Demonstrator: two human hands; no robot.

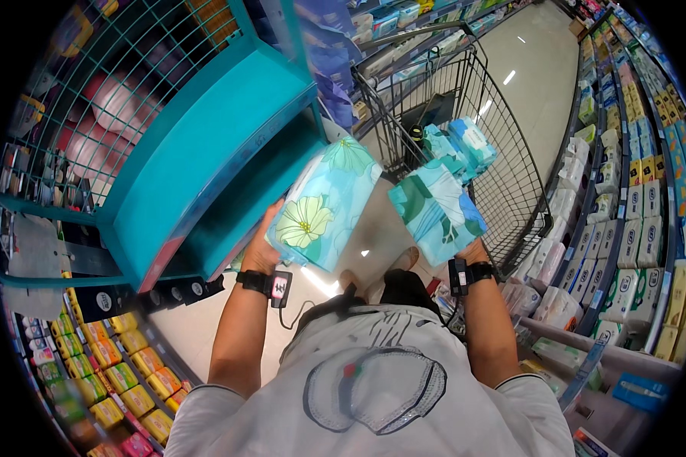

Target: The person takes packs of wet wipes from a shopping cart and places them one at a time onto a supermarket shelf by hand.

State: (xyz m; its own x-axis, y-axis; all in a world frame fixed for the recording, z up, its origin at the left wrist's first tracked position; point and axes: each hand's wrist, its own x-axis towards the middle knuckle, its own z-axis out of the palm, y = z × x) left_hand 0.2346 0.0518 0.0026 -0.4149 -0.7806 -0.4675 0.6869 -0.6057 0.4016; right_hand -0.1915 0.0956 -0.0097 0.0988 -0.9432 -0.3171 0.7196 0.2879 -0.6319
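Note:
My left hand (264, 243) holds a light-blue tissue pack with pale green flowers (326, 200) beside the teal display shelf (206, 154). Most of its fingers are hidden by the pack. In my right hand (473, 251) is a blue and green leaf-patterned tissue pack (439, 211), held near the side of a wire shopping cart (511, 188). Beyond that pack, similar patterned packs (471, 145) are seen at the cart, partly covering one another. Both wrists wear black straps with small devices.
Shelves of tissue packs (634, 240) run along the right. Yellow and orange packs (137, 371) fill shelves at lower left. Teal wire mesh (120, 108) rises above the display shelf, with pink items behind it. Pale floor (540, 63) shows beyond the cart.

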